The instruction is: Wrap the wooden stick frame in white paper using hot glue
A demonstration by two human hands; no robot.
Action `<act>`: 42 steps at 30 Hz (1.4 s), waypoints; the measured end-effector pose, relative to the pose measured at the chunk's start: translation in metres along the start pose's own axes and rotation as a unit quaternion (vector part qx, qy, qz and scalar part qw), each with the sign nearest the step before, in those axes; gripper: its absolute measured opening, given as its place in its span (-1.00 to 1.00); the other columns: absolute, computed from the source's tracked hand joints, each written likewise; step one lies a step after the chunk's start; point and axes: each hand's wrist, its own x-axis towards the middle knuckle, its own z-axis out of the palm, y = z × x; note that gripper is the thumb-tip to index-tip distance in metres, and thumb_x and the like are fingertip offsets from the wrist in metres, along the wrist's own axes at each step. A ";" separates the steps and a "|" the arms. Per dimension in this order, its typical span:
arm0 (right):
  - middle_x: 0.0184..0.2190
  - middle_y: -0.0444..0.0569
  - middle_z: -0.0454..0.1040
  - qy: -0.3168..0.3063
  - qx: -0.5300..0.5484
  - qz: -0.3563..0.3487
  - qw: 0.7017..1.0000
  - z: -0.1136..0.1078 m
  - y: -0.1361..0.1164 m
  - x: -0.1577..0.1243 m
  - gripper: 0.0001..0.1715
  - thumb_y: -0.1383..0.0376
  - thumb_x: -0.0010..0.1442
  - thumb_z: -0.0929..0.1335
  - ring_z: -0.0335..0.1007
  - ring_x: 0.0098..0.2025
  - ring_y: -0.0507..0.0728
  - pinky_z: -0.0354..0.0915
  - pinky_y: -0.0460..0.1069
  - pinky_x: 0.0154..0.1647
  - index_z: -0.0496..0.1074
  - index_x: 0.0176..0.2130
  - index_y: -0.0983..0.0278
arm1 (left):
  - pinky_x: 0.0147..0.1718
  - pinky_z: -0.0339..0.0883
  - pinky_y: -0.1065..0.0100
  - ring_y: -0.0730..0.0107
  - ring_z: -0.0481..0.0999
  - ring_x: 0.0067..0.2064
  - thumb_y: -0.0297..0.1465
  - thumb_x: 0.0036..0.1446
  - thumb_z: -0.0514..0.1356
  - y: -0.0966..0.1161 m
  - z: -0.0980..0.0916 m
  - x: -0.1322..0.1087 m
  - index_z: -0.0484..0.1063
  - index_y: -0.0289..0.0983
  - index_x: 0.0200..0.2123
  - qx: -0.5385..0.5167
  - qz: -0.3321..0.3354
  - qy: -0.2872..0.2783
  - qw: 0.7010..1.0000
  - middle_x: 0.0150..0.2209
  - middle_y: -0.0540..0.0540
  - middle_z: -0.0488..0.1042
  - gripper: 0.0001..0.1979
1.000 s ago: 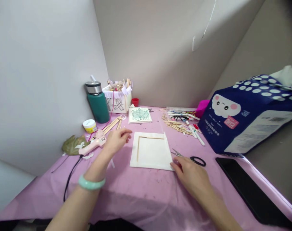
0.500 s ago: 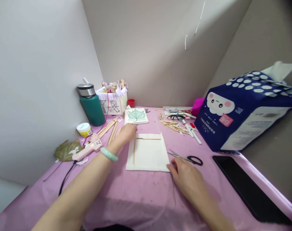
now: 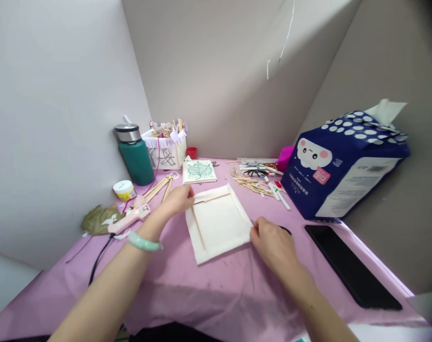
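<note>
A white cloth-like square [image 3: 223, 223] lies turned at a slant on the table, with thin wooden sticks [image 3: 198, 228] along its left and far edges. At its far left corner, my left hand [image 3: 180, 198] has its fingers closed on the edge; a pale green bangle [image 3: 144, 242] circles that wrist. My right hand [image 3: 273, 242] pinches the near right corner, thumb and forefinger together. Scissors [image 3: 286, 230] lie under and behind the right hand, mostly hidden, with a bit of black handle showing.
Left: a glue gun [image 3: 130, 219], dried leaf [image 3: 99, 220], small jar [image 3: 124, 190], and green bottle [image 3: 135, 159]. Behind: a box of sticks [image 3: 166, 152] and a leaf picture [image 3: 199, 171]. Right: loose sticks [image 3: 253, 185], pens [image 3: 278, 194], a tissue pack [image 3: 330, 180], and a phone [image 3: 351, 266].
The white square has turned counterclockwise, its far right corner rising. My left hand has shifted left and my right hand now covers most of the scissors. The view has shifted slightly.
</note>
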 end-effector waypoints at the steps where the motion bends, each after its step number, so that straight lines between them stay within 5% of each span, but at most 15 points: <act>1: -0.38 0.01 0.54 0.013 0.000 -0.005 1.000 -0.007 0.002 0.006 -0.78 0.30 0.23 0.18 0.48 -0.36 0.19 0.07 -0.02 -0.46 0.39 -0.26 0.26 | -0.39 0.31 0.42 0.35 0.53 -0.31 -0.43 0.07 0.08 -0.003 -0.002 -0.013 0.38 -0.25 -0.28 -0.016 -0.005 0.006 1.000 -0.30 -0.07 0.54 -0.86; 6: -0.25 0.04 0.52 0.061 -0.023 -0.122 0.990 -0.029 -0.001 0.051 -0.76 0.30 0.25 0.19 0.45 -0.24 0.18 0.10 -0.03 -0.40 0.41 -0.23 0.26 | -0.57 0.25 0.44 0.48 0.45 -0.57 -0.38 0.09 0.06 -0.003 0.006 -0.084 0.26 -0.23 -0.20 -0.162 -0.086 0.015 0.983 -0.34 -0.01 0.49 -0.83; 12: -0.16 0.07 0.48 0.044 -0.014 -0.185 0.982 -0.010 -0.017 0.074 -0.75 0.32 0.23 0.23 0.39 -0.10 0.19 0.20 -0.01 -0.21 0.47 -0.18 0.27 | -0.36 0.28 0.32 0.19 0.54 -0.24 -0.39 0.14 0.09 0.012 0.024 -0.133 0.27 -0.24 -0.18 -0.022 -0.064 0.016 0.998 -0.31 -0.10 0.51 -0.84; 15: -0.01 0.09 0.41 0.074 0.007 -0.173 0.982 0.001 -0.011 0.061 -0.66 0.31 0.28 0.19 0.29 0.04 0.18 0.20 0.00 -0.07 0.40 -0.01 0.28 | -0.30 0.31 0.26 0.13 0.52 -0.15 -0.33 0.22 0.04 0.015 0.021 -0.125 0.31 -0.25 -0.13 0.047 -0.046 0.049 0.997 -0.16 -0.18 0.50 -0.81; 18: 0.06 0.11 0.39 0.104 0.048 -0.161 0.980 0.012 -0.003 0.045 -0.59 0.26 0.33 0.14 0.26 0.08 0.18 0.17 0.04 0.05 0.36 0.05 0.32 | -0.11 0.31 0.25 0.18 0.45 0.01 -0.39 0.26 -0.02 0.015 0.021 -0.097 0.33 -0.28 -0.03 0.070 0.045 0.062 0.995 0.02 -0.20 0.44 -0.73; 22: 0.26 0.20 0.15 0.064 0.035 -0.222 0.972 0.032 0.000 0.029 -0.33 0.06 0.32 0.15 -0.01 0.30 0.25 -0.07 0.17 0.27 0.15 0.24 0.45 | 0.23 -0.05 0.07 0.10 -0.02 0.34 -0.23 0.28 -0.03 0.016 0.038 -0.056 0.09 -0.39 0.24 0.120 0.183 -0.007 0.976 0.31 -0.28 0.04 -0.46; 27: 0.30 0.23 0.05 0.001 0.017 -0.271 0.962 0.049 -0.002 0.025 -0.21 -0.03 0.32 0.09 -0.15 0.35 0.26 -0.27 0.24 0.32 0.10 0.27 0.50 | 0.25 -0.18 -0.05 0.04 -0.09 0.35 -0.06 0.27 -0.13 0.011 0.061 -0.047 0.03 -0.42 0.28 0.148 0.180 -0.064 0.970 0.34 -0.33 -0.08 -0.32; 35: 0.30 0.23 0.05 -0.002 0.023 -0.301 0.953 0.035 -0.013 0.027 -0.23 -0.01 0.31 0.10 -0.13 0.35 0.27 -0.24 0.26 0.32 0.10 0.27 0.46 | 0.25 -0.33 -0.16 0.09 -0.05 0.35 -0.10 0.30 -0.13 0.020 0.051 -0.049 0.08 -0.30 0.27 0.156 0.212 -0.045 0.964 0.32 -0.23 0.02 -0.41; 42: 0.29 0.23 0.08 -0.006 0.053 -0.324 0.945 0.046 -0.031 0.029 -0.20 -0.07 0.29 0.10 -0.08 0.33 0.26 -0.21 0.24 0.31 0.12 0.26 0.43 | 0.26 -0.31 -0.12 0.12 -0.03 0.34 -0.11 0.30 -0.12 0.023 0.064 -0.049 0.06 -0.27 0.28 0.124 0.238 -0.056 0.962 0.32 -0.22 0.05 -0.42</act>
